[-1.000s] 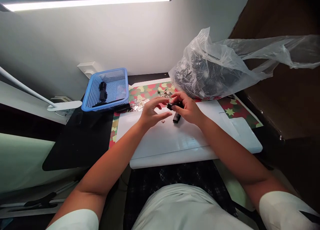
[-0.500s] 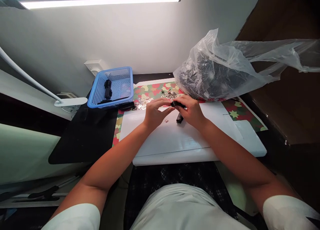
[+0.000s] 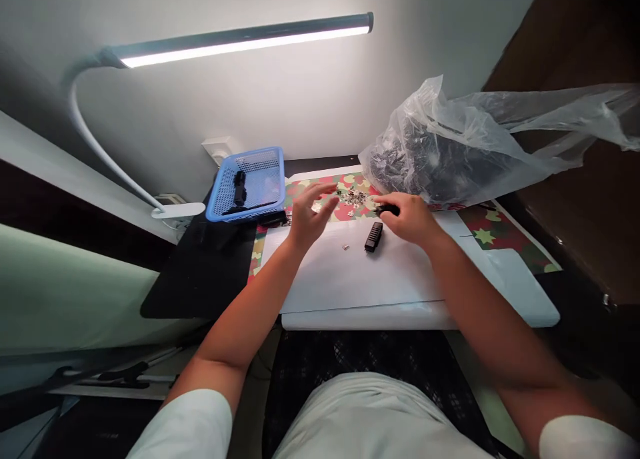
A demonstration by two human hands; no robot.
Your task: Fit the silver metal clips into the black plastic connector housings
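Observation:
My left hand (image 3: pixel 311 214) is raised over the far edge of the white sheet (image 3: pixel 320 286), thumb and fingers apart with nothing between them. To the right, my right hand (image 3: pixel 411 218) grips a small black plastic piece (image 3: pixel 387 210), whose far side is partly hidden by the fingers. Between the hands, a ribbed black plastic block (image 3: pixel 373 236) lies on the sheet. A tiny shiny part (image 3: pixel 345 247) lies to its left. Beyond the hands, small metal parts (image 3: pixel 354 198) are heaped on a camouflage-patterned mat (image 3: pixel 325 179).
A blue basket (image 3: pixel 283 179) with black pieces inside stands at the back left. A clear plastic bag (image 3: pixel 430 146) full of dark items fills the back right. Above the table, a lit lamp (image 3: pixel 245 39) hangs on a curved white arm (image 3: pixel 95 142).
My hands have parted. The left has let go of the black piece and opened; the right has carried it rightward, uncovering the ribbed block. The camera view has shifted.

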